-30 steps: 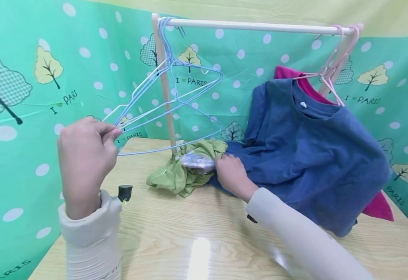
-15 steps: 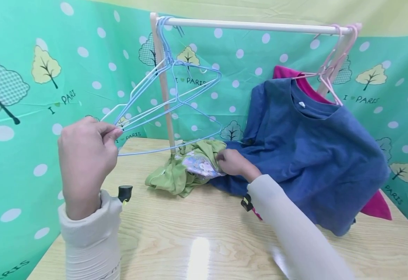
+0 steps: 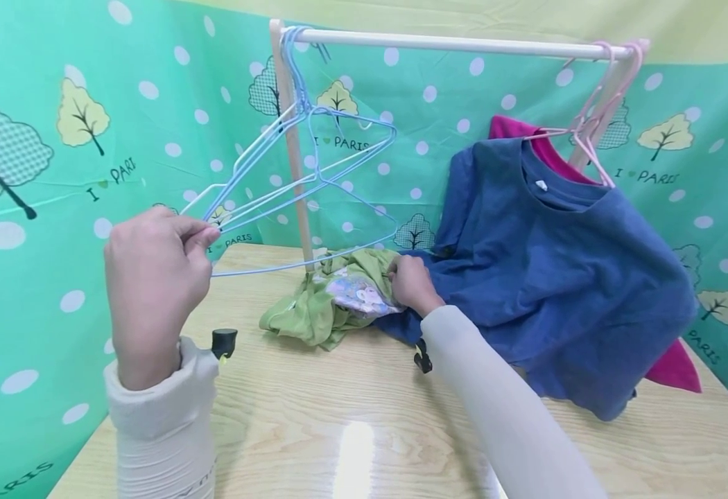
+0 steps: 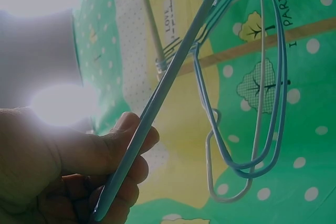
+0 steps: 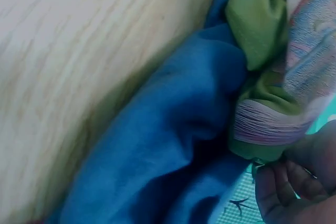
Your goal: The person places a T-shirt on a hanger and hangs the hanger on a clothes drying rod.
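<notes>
Both hands pinch in the head view. The left hand (image 3: 158, 270) holds the corner of a blue wire hanger (image 4: 167, 80), probably to steady it at the left end of the rack (image 3: 457, 43). The right hand (image 3: 414, 283) grips the edge of a crumpled green garment (image 3: 304, 319) on the tabletop (image 3: 289, 416), perhaps because an edge gives the surest hold. A blue T-shirt (image 3: 545, 242) hangs at the rack's right, presumably kept apart from the bare hangers; its collar tag (image 3: 541, 186) is too small to read. "I PARIS" repeats on the backdrop (image 3: 14, 149), and lettering on the left sleeve (image 3: 164, 416) is unreadable.

Left wrist view: thumb and curled fingers clasp the blue wire; "LOVE" and "PARIS" show behind.

Right wrist view: fingertips nip the green garment near its printed patch (image 5: 315, 51), beside blue cloth (image 5: 173, 103); no legible writing there.
</notes>
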### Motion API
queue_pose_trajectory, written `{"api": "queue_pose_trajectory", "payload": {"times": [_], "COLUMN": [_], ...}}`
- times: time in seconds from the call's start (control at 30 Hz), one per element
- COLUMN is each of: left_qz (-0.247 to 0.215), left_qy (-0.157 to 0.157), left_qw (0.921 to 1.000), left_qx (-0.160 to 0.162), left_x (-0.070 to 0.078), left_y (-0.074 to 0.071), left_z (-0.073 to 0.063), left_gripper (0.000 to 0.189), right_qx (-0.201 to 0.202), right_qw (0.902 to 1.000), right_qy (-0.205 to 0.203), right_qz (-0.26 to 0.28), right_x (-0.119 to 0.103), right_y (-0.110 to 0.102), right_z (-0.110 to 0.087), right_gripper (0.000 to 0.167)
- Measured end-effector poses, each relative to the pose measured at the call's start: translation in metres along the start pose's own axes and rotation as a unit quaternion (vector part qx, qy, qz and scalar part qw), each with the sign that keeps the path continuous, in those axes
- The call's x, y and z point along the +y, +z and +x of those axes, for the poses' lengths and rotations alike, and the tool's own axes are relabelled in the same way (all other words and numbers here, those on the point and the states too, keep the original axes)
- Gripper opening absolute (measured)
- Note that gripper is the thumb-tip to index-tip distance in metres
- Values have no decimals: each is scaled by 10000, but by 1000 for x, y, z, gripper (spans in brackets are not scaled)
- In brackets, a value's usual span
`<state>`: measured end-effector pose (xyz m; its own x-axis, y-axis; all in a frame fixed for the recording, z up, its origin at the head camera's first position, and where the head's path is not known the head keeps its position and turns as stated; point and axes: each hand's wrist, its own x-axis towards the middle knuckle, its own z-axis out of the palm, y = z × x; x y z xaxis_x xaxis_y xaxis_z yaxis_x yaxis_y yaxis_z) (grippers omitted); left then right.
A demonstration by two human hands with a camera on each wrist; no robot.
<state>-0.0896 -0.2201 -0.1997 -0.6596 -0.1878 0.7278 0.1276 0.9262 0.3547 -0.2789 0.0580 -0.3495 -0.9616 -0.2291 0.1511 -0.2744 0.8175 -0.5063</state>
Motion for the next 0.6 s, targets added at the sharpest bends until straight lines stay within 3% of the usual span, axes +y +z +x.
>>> {"api": "queue_pose_trajectory", "payload": {"times": [0.13,0.23,0.37,0.53,0.6], "left_qz": [0,-7,-62,-181,-209], "left_qy": [-78,-113,-95,-36,-21], "left_qw": [10000,9999,9992,9978,9975], "left_qx": [7,116,389,635,678], "left_x": [0,0,2,5,5], "left_y": [0,-1,-2,-2,-2], "left_z": [1,1,1,0,0], "left_gripper": [11,11,11,11,11], "right_qx": [700,1400,2367,3365,3394], "right_qw": [9964,9848,9582,9138,9101], "right_qy": [-21,-262,-567,-741,-877], "right_qz": [483,992,1506,2151,2210], "right_x": [-1,-4,-14,-29,-34], "right_y": [-11,-24,-47,-69,-72], "right_z": [-1,0,0,-8,-15], "right_gripper": [20,20,20,21,20]}}
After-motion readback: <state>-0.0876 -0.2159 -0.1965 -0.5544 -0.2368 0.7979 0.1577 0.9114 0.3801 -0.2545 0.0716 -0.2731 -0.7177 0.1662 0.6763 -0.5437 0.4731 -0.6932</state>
